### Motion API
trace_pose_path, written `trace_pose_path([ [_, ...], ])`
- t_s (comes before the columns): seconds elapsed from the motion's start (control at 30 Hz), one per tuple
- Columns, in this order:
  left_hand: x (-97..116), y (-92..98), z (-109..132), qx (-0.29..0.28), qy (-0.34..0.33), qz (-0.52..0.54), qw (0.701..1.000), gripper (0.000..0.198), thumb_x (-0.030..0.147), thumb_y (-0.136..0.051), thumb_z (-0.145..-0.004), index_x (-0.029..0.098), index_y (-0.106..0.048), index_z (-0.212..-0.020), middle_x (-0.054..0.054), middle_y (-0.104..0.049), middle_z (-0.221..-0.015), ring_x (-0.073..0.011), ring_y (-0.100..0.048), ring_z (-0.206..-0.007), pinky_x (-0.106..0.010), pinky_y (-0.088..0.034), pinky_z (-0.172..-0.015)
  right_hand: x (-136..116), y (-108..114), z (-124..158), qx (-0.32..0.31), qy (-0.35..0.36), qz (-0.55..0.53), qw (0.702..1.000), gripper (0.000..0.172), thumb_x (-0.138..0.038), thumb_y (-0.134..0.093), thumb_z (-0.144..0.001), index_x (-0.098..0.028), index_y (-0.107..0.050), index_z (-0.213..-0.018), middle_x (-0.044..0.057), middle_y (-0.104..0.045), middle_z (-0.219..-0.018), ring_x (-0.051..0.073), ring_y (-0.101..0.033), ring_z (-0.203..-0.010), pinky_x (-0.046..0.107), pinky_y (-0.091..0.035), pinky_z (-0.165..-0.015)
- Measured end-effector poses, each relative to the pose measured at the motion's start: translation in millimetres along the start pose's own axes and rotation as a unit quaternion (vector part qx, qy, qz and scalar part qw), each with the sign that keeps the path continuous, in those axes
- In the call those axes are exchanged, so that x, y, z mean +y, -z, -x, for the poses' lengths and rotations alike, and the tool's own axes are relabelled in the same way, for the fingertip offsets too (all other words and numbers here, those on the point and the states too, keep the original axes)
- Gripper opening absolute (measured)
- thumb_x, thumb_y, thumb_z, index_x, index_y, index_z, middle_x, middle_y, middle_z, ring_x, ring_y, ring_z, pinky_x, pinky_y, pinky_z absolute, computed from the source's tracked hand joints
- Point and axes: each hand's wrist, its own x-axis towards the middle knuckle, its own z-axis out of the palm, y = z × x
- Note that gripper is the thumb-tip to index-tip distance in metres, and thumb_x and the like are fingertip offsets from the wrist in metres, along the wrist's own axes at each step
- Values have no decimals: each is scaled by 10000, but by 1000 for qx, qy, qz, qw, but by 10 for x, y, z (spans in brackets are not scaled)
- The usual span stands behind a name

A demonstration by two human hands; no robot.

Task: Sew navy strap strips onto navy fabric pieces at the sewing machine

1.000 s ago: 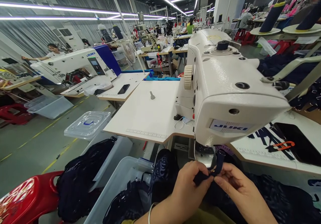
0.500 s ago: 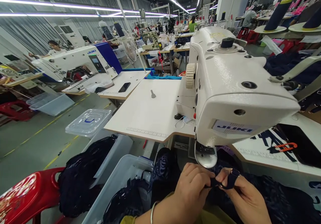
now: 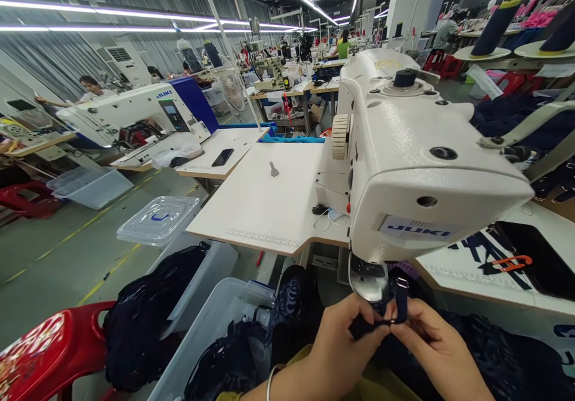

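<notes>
My left hand [image 3: 344, 341] and my right hand [image 3: 433, 335] meet below the head of a white sewing machine [image 3: 422, 173]. Between them is a narrow dark navy strap [image 3: 401, 306] with a small metal buckle near its upper end. The left fingers pinch one part of the strap. The right thumb and fingertips pinch it beside them, and a loop stands up between the hands. Just above lies the rounded metal plate [image 3: 371, 284] under the machine head. Dark navy patterned fabric [image 3: 489, 347] spreads below and right of my hands.
A white worktable [image 3: 256, 203] extends left, with a small grey key-shaped piece on it. Clear plastic bins [image 3: 215, 329] hold dark garments by a red stool [image 3: 54, 341]. At right lie a black phone [image 3: 534, 257], dark strap pieces and orange snips [image 3: 512, 263].
Both hands have shifted their grip on the strap. The loop with the buckle, earlier lying over the right fingers, now stands upright. The left fingers have opened out into a thumb pinch.
</notes>
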Motion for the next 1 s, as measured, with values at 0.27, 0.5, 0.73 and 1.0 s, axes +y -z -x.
trace_pose_path([
  [0.27,6,-6,-51,58,98,59,992,186,209,-679,-803,219,-538,-924,9,-666,-862,-149,-622,-811,-227,-463,-742,3,-150,-104,64,41,159,984,174,-431,-598,-867,-273,-668,-853,-11,-646,-778,157,-615,-699,220,-506,-648],
  [0.5,-58,60,-124,42,93,55,993,331,308,-762,-785,218,-534,-1006,15,-682,-814,-152,-644,-745,-228,-493,-679,26,-216,-180,80,30,165,982,160,-414,-547,-897,-259,-556,-857,-16,-508,-758,163,-525,-662,257,-448,-584],
  [0.73,-75,258,-159,181,-262,-315,894,302,373,-611,-935,160,-604,-1149,-118,-655,-1085,-227,-618,-1057,-344,-512,-898,69,-150,-401,86,-41,81,992,287,-463,-561,-870,-256,-458,-1041,-37,-457,-758,152,-481,-650,271,-440,-609],
  [1.0,-47,335,-255,-82,-347,-448,819,331,290,-498,-1011,209,-523,-1330,-23,-644,-1263,-147,-507,-1255,-314,-333,-1046,13,-109,-425,47,-104,-9,993,307,-505,-602,-841,-246,-515,-983,-27,-491,-768,155,-519,-715,248,-496,-646],
])
